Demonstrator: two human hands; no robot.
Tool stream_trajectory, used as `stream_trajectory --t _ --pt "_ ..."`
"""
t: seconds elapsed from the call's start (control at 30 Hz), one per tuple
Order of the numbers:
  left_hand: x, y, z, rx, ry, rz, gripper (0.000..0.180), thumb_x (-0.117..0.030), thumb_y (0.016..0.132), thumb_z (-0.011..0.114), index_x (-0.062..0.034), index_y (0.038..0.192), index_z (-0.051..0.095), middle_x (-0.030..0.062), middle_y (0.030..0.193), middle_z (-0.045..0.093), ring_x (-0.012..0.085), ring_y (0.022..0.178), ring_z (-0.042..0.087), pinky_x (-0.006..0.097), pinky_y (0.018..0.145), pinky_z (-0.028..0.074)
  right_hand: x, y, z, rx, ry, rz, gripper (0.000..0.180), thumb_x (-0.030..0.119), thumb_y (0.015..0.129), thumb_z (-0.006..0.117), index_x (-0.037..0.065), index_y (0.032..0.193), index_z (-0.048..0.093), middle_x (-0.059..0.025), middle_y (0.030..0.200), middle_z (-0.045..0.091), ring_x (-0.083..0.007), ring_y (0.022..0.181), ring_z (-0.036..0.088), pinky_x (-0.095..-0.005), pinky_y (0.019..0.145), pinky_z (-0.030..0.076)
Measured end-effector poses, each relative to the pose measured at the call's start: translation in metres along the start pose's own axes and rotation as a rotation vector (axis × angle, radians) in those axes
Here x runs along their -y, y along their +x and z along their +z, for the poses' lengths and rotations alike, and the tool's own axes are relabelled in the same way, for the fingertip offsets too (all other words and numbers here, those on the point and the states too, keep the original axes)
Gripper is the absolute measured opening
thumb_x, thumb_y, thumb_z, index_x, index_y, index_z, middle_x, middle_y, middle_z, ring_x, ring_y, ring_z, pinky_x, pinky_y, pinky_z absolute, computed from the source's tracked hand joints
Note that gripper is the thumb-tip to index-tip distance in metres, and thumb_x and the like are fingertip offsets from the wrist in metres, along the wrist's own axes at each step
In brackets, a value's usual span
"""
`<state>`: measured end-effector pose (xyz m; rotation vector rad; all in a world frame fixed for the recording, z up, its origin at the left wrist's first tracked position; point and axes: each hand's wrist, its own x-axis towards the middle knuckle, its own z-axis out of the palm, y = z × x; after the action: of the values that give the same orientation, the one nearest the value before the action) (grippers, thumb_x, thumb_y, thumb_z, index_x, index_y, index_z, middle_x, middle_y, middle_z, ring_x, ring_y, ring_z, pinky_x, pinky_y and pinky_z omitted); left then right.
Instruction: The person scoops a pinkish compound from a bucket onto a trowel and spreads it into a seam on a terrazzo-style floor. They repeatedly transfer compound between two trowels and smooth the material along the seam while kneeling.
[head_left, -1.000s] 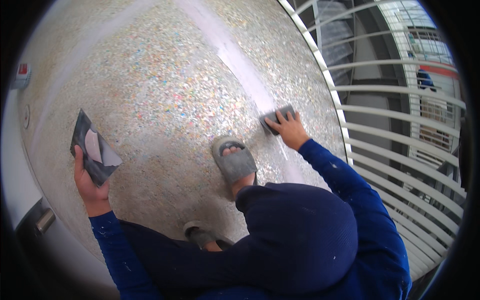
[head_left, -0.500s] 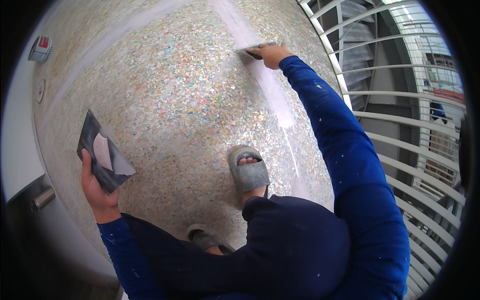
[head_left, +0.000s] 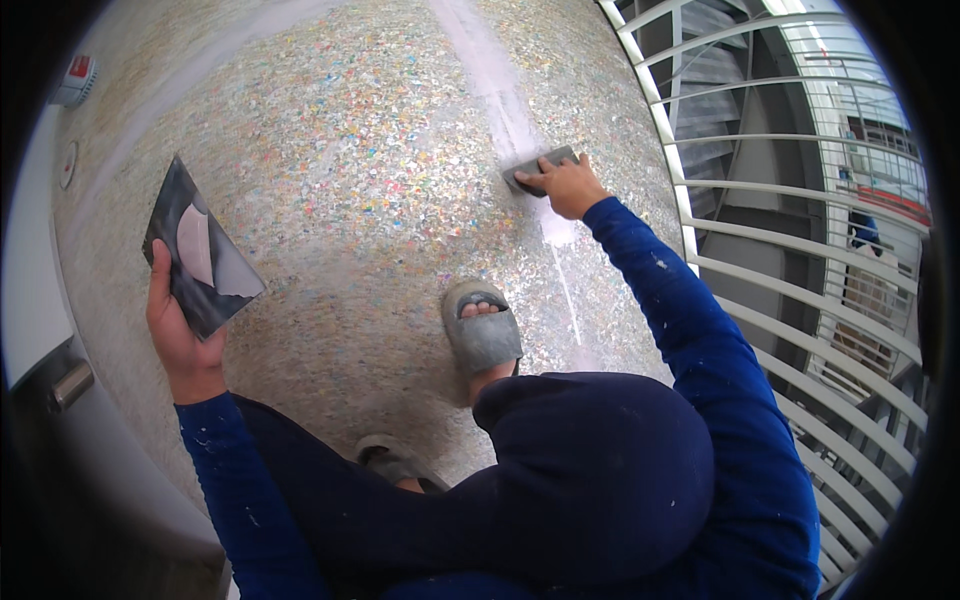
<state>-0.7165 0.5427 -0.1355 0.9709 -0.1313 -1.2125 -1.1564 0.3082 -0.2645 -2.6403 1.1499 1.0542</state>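
Note:
My right hand (head_left: 568, 186) presses a small grey spreader (head_left: 538, 168) flat onto the speckled terrazzo floor (head_left: 370, 180), on a pale white strip of filler (head_left: 510, 115) that runs away from me. My left hand (head_left: 178, 335) holds up a dark square board (head_left: 200, 250) at the left, tilted, with a smear of pale paste on its face. Both arms wear dark blue sleeves. My foot in a grey slipper (head_left: 482, 330) stands between the hands, a second slipper (head_left: 392, 462) partly hidden under my knee.
A white metal railing (head_left: 720, 240) curves along the right side with a stairwell beyond it. A pale wall (head_left: 30, 290) runs down the left, with a small red and white box (head_left: 76, 80) mounted high on it and a metal handle (head_left: 68, 385) lower down.
My right hand has drawn the spreader back toward me along the white strip after reaching far out. The board in my left hand has hardly moved.

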Motion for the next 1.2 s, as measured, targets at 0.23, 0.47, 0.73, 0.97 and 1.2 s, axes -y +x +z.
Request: stream_trajectory --t 0.23,0.47,0.73,0.97,1.2 --pt "0.001 0.005 -0.009 0.117 -0.027 -0.058 0.041 -0.03 0.104 0.052 -0.003 0.135 0.055 0.0088 0.13 0.064 0.0211 0.118 0.062 0.036 0.103 0.047 0.017 -0.067 0.055 -0.039 -0.004 0.001 0.069 0.006 0.089 0.055 0.042 0.147 0.044 -0.0131 0.147 0.048 -0.0389 0.121 0.055 -0.0621 0.107 0.032" --pt "-0.006 -0.005 -0.016 0.138 0.012 -0.065 0.041 -0.029 0.104 0.052 -0.0014 0.134 0.056 0.0095 0.13 0.064 0.0211 0.117 0.063 0.036 0.103 0.048 0.036 -0.129 0.108 -0.11 0.084 0.031 0.066 0.009 0.089 0.056 0.038 0.147 0.044 -0.0155 0.146 0.048 -0.0422 0.126 0.049 -0.0629 0.106 0.032" --pt "-0.023 -0.038 -0.008 0.059 0.04 -0.006 0.036 -0.028 0.104 0.052 -0.0037 0.13 0.058 0.0082 0.122 0.067 0.0193 0.108 0.067 0.033 0.094 0.054 0.051 -0.177 0.114 0.128 0.122 0.081 0.076 0.004 0.087 0.054 0.039 0.151 0.035 -0.0157 0.153 0.039 -0.0471 0.135 0.04 -0.0698 0.107 0.028" --pt "-0.027 -0.05 -0.007 0.006 0.035 0.012 0.037 -0.029 0.105 0.051 -0.0035 0.13 0.057 0.0073 0.122 0.067 0.0183 0.108 0.067 0.033 0.095 0.054 -0.014 0.021 -0.014 -0.233 0.19 0.054 0.081 -0.003 0.086 0.047 0.04 0.153 0.032 -0.0106 0.155 0.038 -0.0386 0.142 0.035 -0.0708 0.112 0.024" --pt "-0.025 -0.054 -0.008 -0.018 0.022 0.003 0.039 -0.03 0.105 0.048 -0.0032 0.133 0.055 0.008 0.125 0.066 0.0195 0.111 0.066 0.034 0.099 0.052 -0.023 0.13 -0.098 -0.067 0.094 0.15 0.08 -0.002 0.088 0.046 0.043 0.152 0.033 -0.0042 0.155 0.04 -0.038 0.139 0.042 -0.0733 0.111 0.022"
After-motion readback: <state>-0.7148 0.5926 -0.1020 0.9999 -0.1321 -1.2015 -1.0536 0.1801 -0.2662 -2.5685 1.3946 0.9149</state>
